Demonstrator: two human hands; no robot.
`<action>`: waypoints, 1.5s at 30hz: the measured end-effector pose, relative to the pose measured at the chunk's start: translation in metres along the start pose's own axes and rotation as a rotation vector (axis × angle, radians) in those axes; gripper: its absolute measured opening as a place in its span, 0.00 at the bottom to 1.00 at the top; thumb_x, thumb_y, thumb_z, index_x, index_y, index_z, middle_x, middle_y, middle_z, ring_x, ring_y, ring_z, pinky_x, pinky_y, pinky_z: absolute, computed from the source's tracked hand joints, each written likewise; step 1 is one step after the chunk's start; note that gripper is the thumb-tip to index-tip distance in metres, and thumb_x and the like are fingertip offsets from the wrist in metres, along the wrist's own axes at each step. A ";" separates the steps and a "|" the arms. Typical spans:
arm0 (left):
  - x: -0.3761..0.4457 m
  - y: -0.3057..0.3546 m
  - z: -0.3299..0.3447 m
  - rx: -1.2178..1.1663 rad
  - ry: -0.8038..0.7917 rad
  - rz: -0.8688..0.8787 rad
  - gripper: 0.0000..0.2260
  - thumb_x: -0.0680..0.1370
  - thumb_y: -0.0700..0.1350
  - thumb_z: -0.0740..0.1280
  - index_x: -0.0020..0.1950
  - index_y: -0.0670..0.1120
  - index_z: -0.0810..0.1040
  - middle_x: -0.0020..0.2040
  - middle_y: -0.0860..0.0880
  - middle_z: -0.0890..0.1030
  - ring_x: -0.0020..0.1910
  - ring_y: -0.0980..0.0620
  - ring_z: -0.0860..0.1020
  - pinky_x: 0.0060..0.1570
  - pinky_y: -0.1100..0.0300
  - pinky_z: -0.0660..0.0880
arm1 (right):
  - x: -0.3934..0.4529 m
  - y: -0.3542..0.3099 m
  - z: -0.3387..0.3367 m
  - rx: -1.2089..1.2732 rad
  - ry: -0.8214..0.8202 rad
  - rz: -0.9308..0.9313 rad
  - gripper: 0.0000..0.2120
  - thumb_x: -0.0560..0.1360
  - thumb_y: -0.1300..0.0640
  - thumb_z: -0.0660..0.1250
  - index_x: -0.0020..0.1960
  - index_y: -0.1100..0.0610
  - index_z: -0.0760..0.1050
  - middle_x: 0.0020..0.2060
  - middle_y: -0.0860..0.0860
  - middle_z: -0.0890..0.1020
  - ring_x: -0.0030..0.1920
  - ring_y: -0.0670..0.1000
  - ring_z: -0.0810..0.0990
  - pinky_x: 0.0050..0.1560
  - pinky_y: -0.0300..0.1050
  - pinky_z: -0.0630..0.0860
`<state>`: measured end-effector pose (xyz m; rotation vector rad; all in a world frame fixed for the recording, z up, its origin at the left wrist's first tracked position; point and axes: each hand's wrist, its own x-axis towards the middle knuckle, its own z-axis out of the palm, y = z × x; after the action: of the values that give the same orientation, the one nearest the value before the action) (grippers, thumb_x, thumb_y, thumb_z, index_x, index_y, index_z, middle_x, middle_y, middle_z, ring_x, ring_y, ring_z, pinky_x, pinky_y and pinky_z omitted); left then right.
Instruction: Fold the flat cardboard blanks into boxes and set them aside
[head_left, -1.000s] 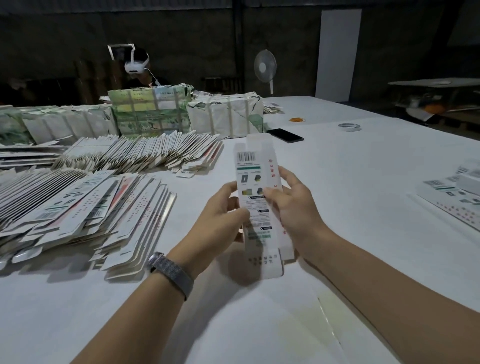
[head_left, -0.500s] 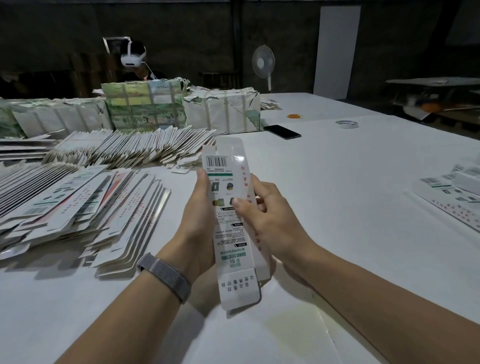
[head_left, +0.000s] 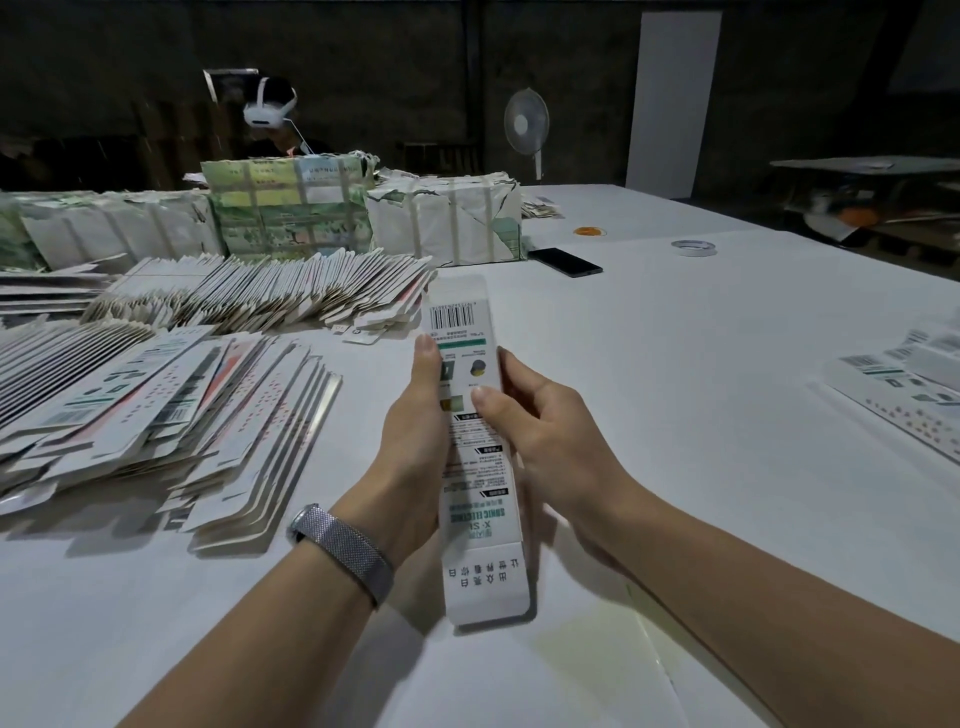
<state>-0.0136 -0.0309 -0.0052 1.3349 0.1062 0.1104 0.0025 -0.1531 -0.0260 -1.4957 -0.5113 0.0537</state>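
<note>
Running straight away from the person, the flat blank (head_left: 475, 457) is held above the table (head_left: 727, 415), its barcode end farthest off. Both hands clamp its long edges, the left hand (head_left: 415, 452) and right hand (head_left: 545, 441) level at mid-length, equally near. Squeezing those edges inward should open it into a box.

One camera only, worn on the person's head, looks forward and down over a white table (head_left: 727, 415) from just above and behind the forearms. It sits close to the left hand (head_left: 415, 457) and right hand (head_left: 550, 441), which fill the lower middle, while the wide lens bends the table's edges (most at the sides) and takes in the dark far wall (head_left: 363, 52). No second view shares the scene.
</note>
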 end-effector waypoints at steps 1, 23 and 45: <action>-0.001 0.000 0.001 -0.008 -0.002 0.004 0.26 0.84 0.64 0.53 0.47 0.53 0.86 0.41 0.44 0.87 0.35 0.47 0.86 0.30 0.57 0.81 | 0.001 -0.001 0.000 0.000 0.012 -0.002 0.19 0.77 0.50 0.64 0.69 0.46 0.75 0.57 0.48 0.85 0.57 0.53 0.84 0.61 0.58 0.79; 0.006 -0.005 -0.003 0.130 -0.145 0.138 0.11 0.85 0.53 0.60 0.64 0.53 0.76 0.40 0.52 0.85 0.38 0.53 0.84 0.33 0.60 0.79 | 0.010 -0.007 -0.012 0.025 0.167 -0.091 0.15 0.81 0.55 0.61 0.63 0.46 0.79 0.46 0.52 0.87 0.41 0.52 0.86 0.40 0.47 0.82; 0.007 -0.007 -0.008 0.144 -0.126 0.339 0.16 0.86 0.48 0.59 0.74 0.54 0.64 0.46 0.50 0.87 0.39 0.52 0.85 0.34 0.60 0.80 | 0.006 -0.007 -0.007 0.016 0.103 -0.032 0.21 0.84 0.55 0.60 0.74 0.42 0.61 0.52 0.54 0.86 0.48 0.57 0.86 0.50 0.60 0.83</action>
<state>-0.0072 -0.0240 -0.0144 1.4917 -0.2241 0.3096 0.0083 -0.1586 -0.0180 -1.4662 -0.4505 -0.0443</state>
